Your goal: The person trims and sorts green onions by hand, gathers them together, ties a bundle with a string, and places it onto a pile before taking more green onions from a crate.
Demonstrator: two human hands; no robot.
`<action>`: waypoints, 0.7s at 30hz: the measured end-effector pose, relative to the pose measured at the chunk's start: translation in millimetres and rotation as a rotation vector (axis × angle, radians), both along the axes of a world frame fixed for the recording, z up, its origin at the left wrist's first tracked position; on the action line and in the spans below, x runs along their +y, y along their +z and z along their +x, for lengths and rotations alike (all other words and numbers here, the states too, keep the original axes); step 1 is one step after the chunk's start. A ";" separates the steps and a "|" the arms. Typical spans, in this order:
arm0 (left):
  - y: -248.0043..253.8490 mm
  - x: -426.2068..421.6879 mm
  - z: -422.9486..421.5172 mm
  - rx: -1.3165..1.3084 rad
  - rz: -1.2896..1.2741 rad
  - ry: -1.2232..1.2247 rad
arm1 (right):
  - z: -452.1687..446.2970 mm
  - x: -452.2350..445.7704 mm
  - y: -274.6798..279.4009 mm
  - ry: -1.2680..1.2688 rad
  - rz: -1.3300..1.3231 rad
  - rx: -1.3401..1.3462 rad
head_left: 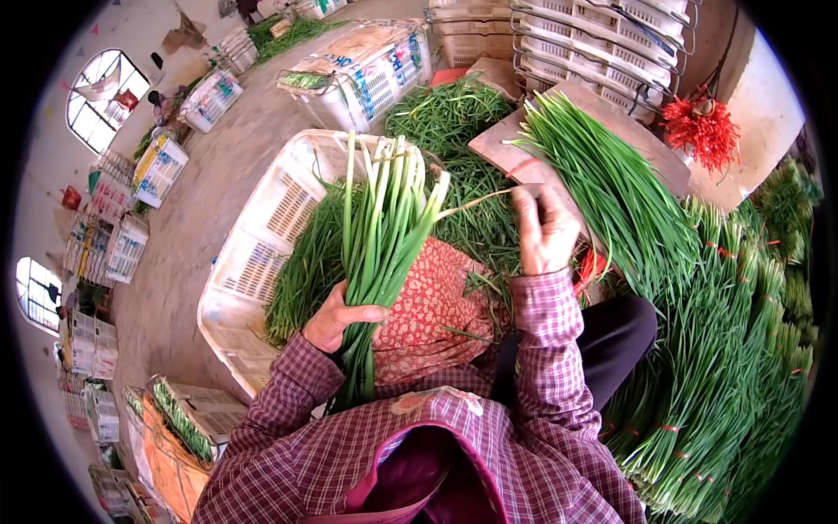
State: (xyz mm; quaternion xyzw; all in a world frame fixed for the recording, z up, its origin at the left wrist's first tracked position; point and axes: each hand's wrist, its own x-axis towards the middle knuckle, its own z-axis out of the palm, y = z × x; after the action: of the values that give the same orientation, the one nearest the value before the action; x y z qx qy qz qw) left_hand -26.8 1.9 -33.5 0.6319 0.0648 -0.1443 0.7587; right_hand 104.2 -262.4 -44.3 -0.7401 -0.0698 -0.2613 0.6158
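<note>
My left hand [342, 318] is wrapped round a bunch of long green stalks [381, 218], whose pale ends point up. To its right, my right hand [545, 229] pinches a thin yellowish leaf [476, 202] that stretches from the pale ends of the bunch. A white plastic crate [253, 253] with loose greens [305, 262] in it stands left of the bunch. Beyond my right hand, a loose pile of green stalks [611, 175] lies on a board [499, 147]. A red patterned cloth [436, 306] covers my lap.
Tied green bundles [698, 375] are heaped on the right. Red ties [701, 131] hang at the upper right, near stacked white crates [594, 44]. Cut greens [449, 113] lie on the floor ahead. A wrapped crate [362, 74] stands beyond. More crates line the left side.
</note>
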 end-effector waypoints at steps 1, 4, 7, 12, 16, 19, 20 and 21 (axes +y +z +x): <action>0.0 0.3 -0.4 0.003 0.000 0.003 | 6.8 -8.9 -7.1 -0.037 0.027 0.010; -1.0 9.1 -1.9 0.008 -0.016 -0.003 | 15.0 -29.8 -18.9 -0.144 -0.199 -0.005; 1.5 6.3 -1.9 0.015 0.037 0.013 | -1.5 -18.1 2.7 -0.167 -0.442 -0.092; 0.9 -5.8 -1.2 0.016 0.073 -0.006 | -25.6 31.1 39.9 0.047 -0.475 -0.338; -4.2 -5.7 -1.9 0.023 0.123 -0.014 | -21.7 42.0 26.6 0.078 -0.549 -0.277; -10.6 0.4 -2.2 0.027 0.158 -0.037 | -20.2 42.8 21.0 0.063 -0.510 -0.279; -9.4 0.5 -2.6 0.012 0.181 -0.051 | -17.2 43.0 19.0 0.038 -0.487 -0.284; -9.0 0.4 -2.9 -0.002 0.205 -0.064 | -12.9 41.8 18.0 -0.039 -0.490 -0.332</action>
State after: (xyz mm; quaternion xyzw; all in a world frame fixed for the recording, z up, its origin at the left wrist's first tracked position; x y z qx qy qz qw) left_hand -29.7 2.3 -42.4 0.7082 0.0582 -0.1603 0.6851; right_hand 91.3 -220.6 -26.3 -0.8150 -0.2164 -0.3662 0.3936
